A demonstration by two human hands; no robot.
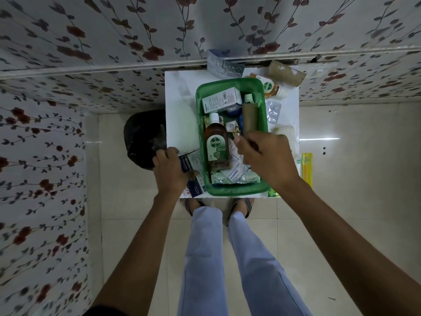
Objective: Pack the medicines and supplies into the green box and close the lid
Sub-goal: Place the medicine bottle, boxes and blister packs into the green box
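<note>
The open green box [200, 103] stands on a small white table [182, 124]. Inside lie a brown Dettol bottle [215, 144], a white carton [221, 99], a brown roll [250, 117], foil pill strips [234, 177] and sachets. My left hand [169, 169] grips a dark blue carton [190, 161] just outside the box's left wall. My right hand [266, 156] hovers over the box's right side, fingers pinched on a thin dark item that I cannot identify. No lid is in sight.
Outside the box lie a second Dettol bottle [270, 86], a brown bandage roll [287, 75], a blister pack [273, 111], a foil strip [222, 65], cotton [284, 131] and a yellow packet [307, 167]. A black bag [143, 137] sits left of the table. Patterned walls stand close.
</note>
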